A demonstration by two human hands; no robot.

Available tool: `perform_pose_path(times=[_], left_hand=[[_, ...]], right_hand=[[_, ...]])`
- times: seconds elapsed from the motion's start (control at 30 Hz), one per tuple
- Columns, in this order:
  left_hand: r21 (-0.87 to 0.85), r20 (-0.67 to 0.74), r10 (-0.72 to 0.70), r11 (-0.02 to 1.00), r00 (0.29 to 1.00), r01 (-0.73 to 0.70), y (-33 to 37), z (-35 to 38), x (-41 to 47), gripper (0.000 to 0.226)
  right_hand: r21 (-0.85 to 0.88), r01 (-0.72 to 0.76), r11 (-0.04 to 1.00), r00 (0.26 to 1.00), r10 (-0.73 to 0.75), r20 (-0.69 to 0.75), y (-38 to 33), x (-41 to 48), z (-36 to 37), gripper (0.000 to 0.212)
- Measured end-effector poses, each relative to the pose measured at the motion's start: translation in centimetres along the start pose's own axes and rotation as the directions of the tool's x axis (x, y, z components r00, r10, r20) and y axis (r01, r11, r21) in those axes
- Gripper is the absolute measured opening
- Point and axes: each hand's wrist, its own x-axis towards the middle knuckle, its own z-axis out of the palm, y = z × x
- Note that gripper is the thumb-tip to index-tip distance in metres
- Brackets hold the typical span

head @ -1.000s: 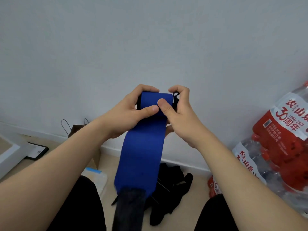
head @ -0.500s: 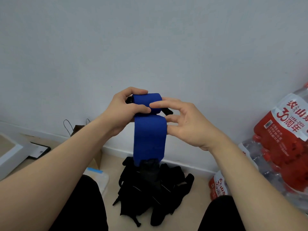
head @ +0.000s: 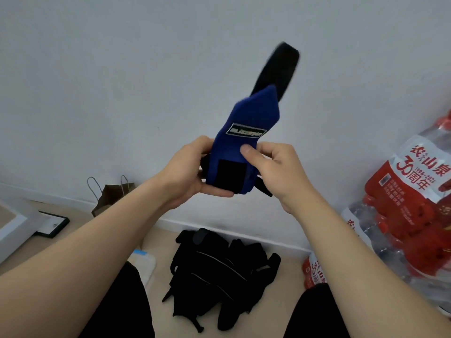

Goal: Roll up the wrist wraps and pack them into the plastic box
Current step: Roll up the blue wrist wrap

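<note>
I hold a blue wrist wrap (head: 246, 123) in front of me at chest height, mostly rolled. My left hand (head: 188, 174) cups the roll from the left and below. My right hand (head: 275, 167) grips it from the right, thumb pressed on the blue fabric. The wrap's free end sticks up and away, ending in a black hook-and-loop tab (head: 278, 69), blurred. A black patch and a small label show on the roll. A pile of black wraps (head: 219, 272) lies on the floor between my knees. The plastic box (head: 146, 264) shows partly behind my left forearm.
Packs of bottled water with red labels (head: 415, 215) are stacked at the right against the wall. A brown paper bag (head: 109, 198) stands by the wall at the left, with a dark flat frame (head: 52, 224) and a white furniture edge (head: 12, 225) further left.
The hanging tail of the blue wrap has shortened and flipped upward as the roll grew. My right hand has closed onto the roll, and both hands have lowered slightly.
</note>
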Motion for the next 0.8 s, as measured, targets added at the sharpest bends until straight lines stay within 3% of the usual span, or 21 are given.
perform_pose_path(times=[0.1,0.23,0.33,0.43,0.53,0.67,0.8], left_hand=[[0.065,0.068,0.014,0.998,0.998,-0.018,0.1,0.5,-0.1,0.044],[0.329,0.048,0.097,0.938,0.994,-0.107,0.0,0.7,-0.5,0.04],[0.421,-0.066,0.166,0.898,0.984,-0.123,-0.5,0.7,-0.5,0.08],[0.63,-0.051,0.336,0.742,0.941,-0.23,-1.5,1.6,-0.6,0.099],[0.77,-0.055,0.49,0.576,0.87,-0.276,-2.3,2.6,-0.5,0.099],[0.841,-0.057,0.646,0.441,0.761,-0.312,-2.2,3.0,-0.1,0.086],[0.912,-0.117,0.673,0.363,0.73,-0.188,-1.4,2.8,0.2,0.074]], right_hand=[[0.015,-0.043,0.999,0.999,0.044,-0.025,0.3,0.3,0.7,0.04],[0.0,-0.134,0.991,0.991,0.134,-0.012,0.3,0.3,1.9,0.035],[0.065,-0.204,0.977,0.979,0.205,-0.007,0.2,0.3,2.2,0.028],[0.153,-0.24,0.959,0.966,0.252,-0.065,-0.1,0.4,2.4,0.026],[0.156,-0.245,0.957,0.956,0.266,-0.127,-0.1,0.6,2.6,0.022],[0.08,-0.151,0.985,0.962,0.165,-0.216,-0.2,0.9,2.8,0.023],[0.171,-0.108,0.979,0.951,0.152,-0.269,-0.5,1.2,2.7,0.025]])
